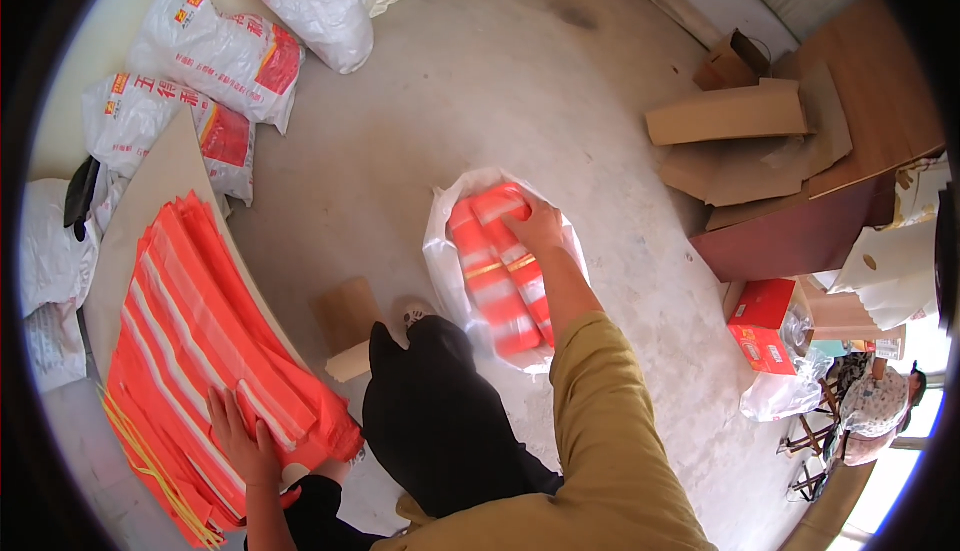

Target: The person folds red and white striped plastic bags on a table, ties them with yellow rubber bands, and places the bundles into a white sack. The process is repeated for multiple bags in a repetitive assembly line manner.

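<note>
On my left lies a flat stack of red-and-white striped plastic bags [190, 321]. My left hand [245, 446] rests on its near part, fingers spread and flat. In front of me on the floor stands an open white sack [437, 241] with red-and-white folded bundles [490, 291] inside, each with a yellow band around its middle. Reaching into the sack, my right hand [540, 228] has its fingers bent over the upper end of the right bundle. Thin yellow strips [150, 456] lie along the stack's left edge.
Filled white sacks [225, 51] line the wall at upper left. Opened cardboard boxes [730, 116] sit beside a brown wooden piece of furniture [880, 111] at right. Below are a red box [765, 326] and a clear plastic bag [780, 396]. A cardboard piece [345, 316] lies near my foot.
</note>
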Tool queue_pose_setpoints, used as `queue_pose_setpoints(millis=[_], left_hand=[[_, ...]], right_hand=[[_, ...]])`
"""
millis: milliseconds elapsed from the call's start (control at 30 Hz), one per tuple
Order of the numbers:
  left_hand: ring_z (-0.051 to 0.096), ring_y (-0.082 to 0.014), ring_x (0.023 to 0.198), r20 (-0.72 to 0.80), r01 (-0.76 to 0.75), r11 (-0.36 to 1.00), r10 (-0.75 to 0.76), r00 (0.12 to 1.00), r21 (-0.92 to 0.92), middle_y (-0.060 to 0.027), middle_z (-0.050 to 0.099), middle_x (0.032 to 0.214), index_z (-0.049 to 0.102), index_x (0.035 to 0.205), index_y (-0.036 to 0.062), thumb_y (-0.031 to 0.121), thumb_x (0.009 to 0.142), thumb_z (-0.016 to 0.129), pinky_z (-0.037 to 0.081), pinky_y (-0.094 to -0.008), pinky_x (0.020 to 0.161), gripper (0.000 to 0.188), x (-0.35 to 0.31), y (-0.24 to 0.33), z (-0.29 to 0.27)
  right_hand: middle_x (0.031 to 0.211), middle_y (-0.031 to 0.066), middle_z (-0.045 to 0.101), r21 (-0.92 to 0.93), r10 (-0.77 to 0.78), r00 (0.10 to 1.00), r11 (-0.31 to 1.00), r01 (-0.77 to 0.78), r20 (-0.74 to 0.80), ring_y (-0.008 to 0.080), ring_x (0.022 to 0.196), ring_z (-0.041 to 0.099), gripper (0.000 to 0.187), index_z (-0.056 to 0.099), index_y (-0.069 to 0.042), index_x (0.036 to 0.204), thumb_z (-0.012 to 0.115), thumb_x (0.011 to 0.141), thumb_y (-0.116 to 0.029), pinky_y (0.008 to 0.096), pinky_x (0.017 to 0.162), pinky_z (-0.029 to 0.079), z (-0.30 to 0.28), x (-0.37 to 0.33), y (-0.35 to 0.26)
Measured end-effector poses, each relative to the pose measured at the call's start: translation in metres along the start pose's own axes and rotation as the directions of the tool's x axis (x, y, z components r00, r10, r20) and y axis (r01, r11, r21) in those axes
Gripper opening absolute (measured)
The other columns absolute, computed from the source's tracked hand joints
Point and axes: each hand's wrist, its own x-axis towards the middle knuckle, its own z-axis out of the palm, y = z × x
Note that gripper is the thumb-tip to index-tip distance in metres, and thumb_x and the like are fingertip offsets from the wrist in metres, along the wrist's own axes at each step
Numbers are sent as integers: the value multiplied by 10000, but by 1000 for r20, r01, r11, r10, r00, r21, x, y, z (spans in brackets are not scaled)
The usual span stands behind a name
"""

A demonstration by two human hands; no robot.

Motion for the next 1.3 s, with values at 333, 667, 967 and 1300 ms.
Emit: queue_pose_setpoints(millis=[333,667,967,1300], left_hand=[[274,-391,1568,4,-3,1000,3,1000,-15,-161,313,1696,414,1594,72,277,991,526,259,-512,1258,647,3,3,-1],[273,-381,1570,7,12,1000,-12,1000,-17,-152,315,1697,415,1597,87,227,962,550,257,-496,1262,665,2,1,-1],[292,-382,1563,-12,4,1000,-4,1000,10,-153,328,1691,427,1591,95,318,1021,509,287,-527,1244,617,0,-6,4],[308,-393,1553,-34,-26,1000,26,999,15,-164,337,1683,428,1588,89,367,1041,484,294,-533,1237,615,1,-8,8]], right_hand=[[1508,199,526,-152,-163,977,978,143,-134,393,1420,450,639,572,-141,1461,733,887,-370,492,1160,395,28,-3,7],[1702,157,218,-510,-16,961,845,161,277,389,1568,218,850,351,-265,1620,702,879,-491,558,1255,248,24,-4,-45],[1657,144,325,-441,-81,982,885,150,171,346,1525,320,763,404,-210,1569,685,914,-482,474,1231,323,22,15,-7],[1712,112,246,-666,-148,973,709,231,180,347,1575,216,654,396,-221,1599,580,1002,-413,496,1282,207,57,4,17]])
